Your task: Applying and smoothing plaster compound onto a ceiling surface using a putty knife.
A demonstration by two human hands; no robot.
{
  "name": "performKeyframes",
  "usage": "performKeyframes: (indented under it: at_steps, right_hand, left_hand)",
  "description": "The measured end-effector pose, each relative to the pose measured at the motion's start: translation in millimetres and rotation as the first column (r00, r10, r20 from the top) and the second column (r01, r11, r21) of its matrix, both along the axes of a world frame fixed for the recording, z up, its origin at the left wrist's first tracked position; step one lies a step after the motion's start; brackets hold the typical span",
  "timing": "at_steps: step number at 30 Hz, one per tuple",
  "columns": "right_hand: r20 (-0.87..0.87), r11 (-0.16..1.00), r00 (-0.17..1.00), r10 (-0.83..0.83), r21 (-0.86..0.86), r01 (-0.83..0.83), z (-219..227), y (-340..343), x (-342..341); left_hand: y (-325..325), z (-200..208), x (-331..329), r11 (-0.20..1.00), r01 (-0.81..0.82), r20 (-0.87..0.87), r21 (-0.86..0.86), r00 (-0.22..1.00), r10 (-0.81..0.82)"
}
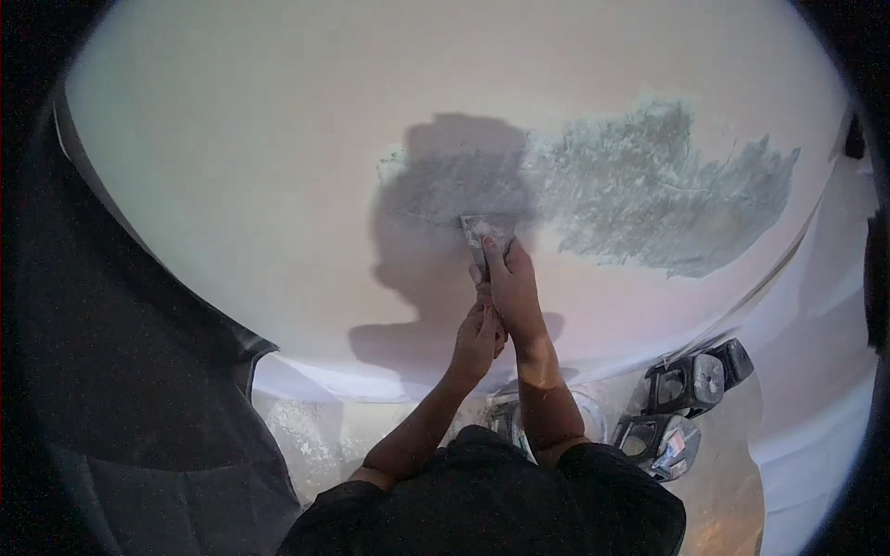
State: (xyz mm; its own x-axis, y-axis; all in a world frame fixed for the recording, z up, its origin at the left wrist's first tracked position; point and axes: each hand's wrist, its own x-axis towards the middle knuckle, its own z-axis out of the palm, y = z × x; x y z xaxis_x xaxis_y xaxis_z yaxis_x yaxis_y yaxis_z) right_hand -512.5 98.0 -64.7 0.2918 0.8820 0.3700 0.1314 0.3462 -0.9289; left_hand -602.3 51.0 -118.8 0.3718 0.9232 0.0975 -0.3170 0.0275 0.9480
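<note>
My right hand point(512, 283) grips a putty knife point(480, 230), its thumb lying along the tool. The putty-smeared blade rests against the pale wall point(260, 185), at the lower edge of a rough grey plaster patch point(640, 185). Just below, my left hand point(476, 343) is closed near the right wrist. What its fingers hold, if anything, is hidden. The shadow of my head and arms falls over the left part of the patch, darkening it around the blade.
Dark sheeting point(158, 389) hangs at the left. Two dark stools point(684, 385) stand at the lower right, the nearer one with things on its seat. A round pale-rimmed container point(593, 417) is partly hidden behind my right arm. White splashes mark the floor point(311, 435).
</note>
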Motion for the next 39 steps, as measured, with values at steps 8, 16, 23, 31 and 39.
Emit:
performKeyframes:
  at_steps: [8,16,23,31,39]
  right_hand:
    - [-0.239,0.988,0.967,0.081,-0.110,-0.110,18,-16,-9]
    - [-0.286,0.988,0.953,0.100,-0.085,-0.129,29,-16,-11]
    - [-0.397,0.952,0.898,0.188,-0.152,-0.266,19,-15,-3]
    - [-0.243,0.983,0.963,0.117,-0.107,-0.147,26,-15,-6]
    - [-0.257,0.986,0.962,0.095,-0.112,-0.127,29,-24,-7]
  left_hand:
    - [-1,2,1,1.000,-0.021,0.029,0.007,0.999,0.021]
    - [-7,20,-2,0.994,0.068,0.036,-0.086,0.997,-0.065]
    - [-3,15,-6,0.997,0.073,0.071,-0.007,0.995,-0.072]
    - [-3,15,1,0.999,-0.019,-0.017,0.046,1.000,0.020]
    - [-8,17,0,1.000,0.002,-0.017,-0.011,1.000,-0.002]
